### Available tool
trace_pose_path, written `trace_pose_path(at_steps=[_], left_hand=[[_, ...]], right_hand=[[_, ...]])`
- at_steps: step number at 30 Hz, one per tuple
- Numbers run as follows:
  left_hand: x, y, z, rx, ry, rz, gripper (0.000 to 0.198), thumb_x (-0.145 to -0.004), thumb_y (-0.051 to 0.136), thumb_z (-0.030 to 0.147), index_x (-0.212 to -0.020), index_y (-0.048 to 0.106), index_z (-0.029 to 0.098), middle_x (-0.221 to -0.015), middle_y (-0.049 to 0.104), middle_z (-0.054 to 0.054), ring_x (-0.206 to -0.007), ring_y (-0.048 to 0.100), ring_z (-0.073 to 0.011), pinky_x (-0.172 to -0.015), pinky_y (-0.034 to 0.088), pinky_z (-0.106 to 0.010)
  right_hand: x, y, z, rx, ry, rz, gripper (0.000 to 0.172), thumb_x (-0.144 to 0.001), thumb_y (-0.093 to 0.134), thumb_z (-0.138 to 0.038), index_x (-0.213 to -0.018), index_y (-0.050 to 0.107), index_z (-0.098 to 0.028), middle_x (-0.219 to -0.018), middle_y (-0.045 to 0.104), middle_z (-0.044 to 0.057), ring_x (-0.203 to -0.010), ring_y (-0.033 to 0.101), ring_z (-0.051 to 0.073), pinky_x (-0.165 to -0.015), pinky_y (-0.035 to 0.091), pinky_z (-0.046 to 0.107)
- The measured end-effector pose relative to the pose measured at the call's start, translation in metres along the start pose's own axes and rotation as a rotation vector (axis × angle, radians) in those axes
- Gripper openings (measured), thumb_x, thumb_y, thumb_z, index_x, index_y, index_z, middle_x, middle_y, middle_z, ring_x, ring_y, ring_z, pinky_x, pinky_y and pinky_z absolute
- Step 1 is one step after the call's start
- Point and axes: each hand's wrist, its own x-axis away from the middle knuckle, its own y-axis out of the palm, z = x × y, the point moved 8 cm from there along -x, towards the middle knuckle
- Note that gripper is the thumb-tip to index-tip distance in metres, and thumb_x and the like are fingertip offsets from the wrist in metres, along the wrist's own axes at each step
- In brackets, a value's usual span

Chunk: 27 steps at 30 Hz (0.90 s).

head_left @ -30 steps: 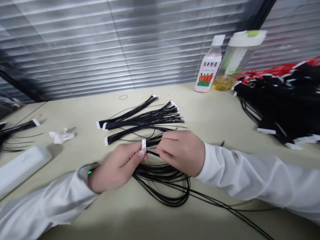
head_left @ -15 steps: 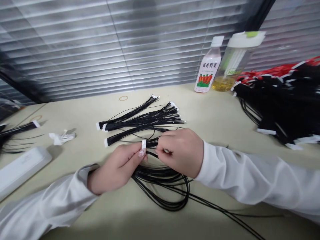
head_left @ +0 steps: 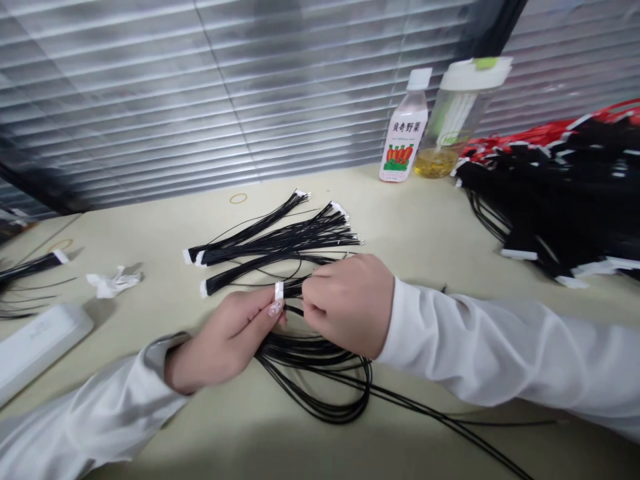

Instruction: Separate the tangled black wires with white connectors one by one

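In the head view, a white connector [head_left: 279, 291] with black wires is pinched between thumb and fingers of my left hand [head_left: 233, 337]. Close to its right, my right hand [head_left: 350, 303] is closed around the black wires that run out of the connector; its fingertips are hidden behind the hand. Loops of black wire [head_left: 320, 410] hang below both hands onto the table, with several long ends trailing to the lower right. Just behind the hands lie several black wire bundles [head_left: 270, 247] with white connectors at their left ends.
To the right is a big heap of black wire harnesses [head_left: 560, 193], with red wires behind. A labelled bottle [head_left: 404, 137] and a clear jug [head_left: 445, 127] stand near the blinds. Crumpled tissue [head_left: 114, 283], a white oblong case [head_left: 43, 347] and more wires lie left.
The view has shifted slightly, moving everything a little left. My right hand has turned, closing the gap seen between its fingers, and sits slightly nearer the connector. My left hand keeps its pinch.
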Motion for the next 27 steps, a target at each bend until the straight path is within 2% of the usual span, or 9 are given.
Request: trace_pose_path(at_steps=[5, 8, 10, 15, 19, 23, 27], left_hand=[[0.001, 0.001, 0.000, -0.016, -0.002, -0.009, 0.025, -0.088, 0.031, 0.025, -0.068, 0.043, 0.015, -0.061, 0.045, 0.003, -0.056, 0.039, -0.0066, -0.055, 0.034, -0.018], [0.000, 0.002, -0.001, -0.005, -0.019, -0.015, 0.026, -0.088, 0.030, 0.026, -0.068, 0.044, 0.015, -0.061, 0.046, 0.003, -0.057, 0.040, -0.0069, -0.056, 0.035, -0.018], [0.000, 0.002, -0.001, 0.019, -0.037, -0.017, 0.027, -0.088, 0.029, 0.027, -0.069, 0.045, 0.015, -0.063, 0.047, 0.002, -0.058, 0.041, -0.0071, -0.057, 0.036, -0.018], [-0.001, -0.001, -0.005, 0.088, -0.079, 0.000, 0.028, -0.088, 0.030, 0.030, -0.068, 0.043, 0.015, -0.063, 0.045, 0.002, -0.062, 0.043, -0.0079, -0.060, 0.038, -0.019], [-0.001, -0.002, -0.008, 0.164, -0.075, 0.016, 0.030, -0.088, 0.030, 0.031, -0.066, 0.043, 0.015, -0.063, 0.046, 0.002, -0.059, 0.040, -0.0069, -0.057, 0.037, -0.018], [-0.001, 0.000, -0.008, 0.227, -0.061, -0.023, 0.031, -0.088, 0.030, 0.031, -0.065, 0.044, 0.014, -0.062, 0.046, 0.001, -0.059, 0.041, -0.0070, -0.056, 0.037, -0.018], [-0.002, 0.000, -0.008, 0.263, -0.063, -0.049, 0.032, -0.088, 0.030, 0.031, -0.066, 0.045, 0.014, -0.062, 0.046, 0.001, -0.059, 0.041, -0.0067, -0.056, 0.037, -0.017]], right_hand=[[-0.001, 0.003, -0.001, 0.002, -0.034, -0.052, 0.019, -0.071, 0.051, -0.021, -0.053, 0.052, -0.016, -0.051, 0.056, -0.001, -0.046, 0.051, 0.013, -0.042, 0.012, 0.026], [0.000, 0.004, -0.007, 0.035, -0.120, -0.048, 0.024, -0.076, 0.049, -0.022, -0.053, 0.050, -0.015, -0.049, 0.051, 0.000, -0.044, 0.048, 0.011, -0.041, 0.012, 0.026], [0.001, 0.000, -0.012, 0.060, -0.193, 0.016, 0.030, -0.080, 0.044, -0.021, -0.051, 0.048, -0.015, -0.047, 0.048, 0.000, -0.043, 0.045, 0.011, -0.041, 0.012, 0.026], [0.007, -0.021, -0.025, 0.098, -0.399, 0.324, 0.033, -0.080, 0.038, -0.013, -0.048, 0.045, -0.016, -0.044, 0.044, -0.001, -0.041, 0.037, 0.010, -0.041, 0.013, 0.026], [0.011, -0.022, -0.028, 0.103, -0.542, 0.334, 0.030, -0.080, 0.037, -0.013, -0.052, 0.048, -0.016, -0.048, 0.046, -0.001, -0.045, 0.036, 0.010, -0.044, 0.017, 0.027], [0.018, -0.018, -0.030, 0.112, -0.650, 0.329, 0.026, -0.080, 0.041, -0.014, -0.057, 0.054, -0.016, -0.051, 0.048, -0.001, -0.047, 0.035, 0.010, -0.045, 0.018, 0.027], [0.024, -0.017, -0.031, 0.112, -0.681, 0.376, 0.024, -0.078, 0.046, -0.015, -0.057, 0.056, -0.018, -0.053, 0.051, -0.002, -0.047, 0.034, 0.010, -0.046, 0.017, 0.028]])
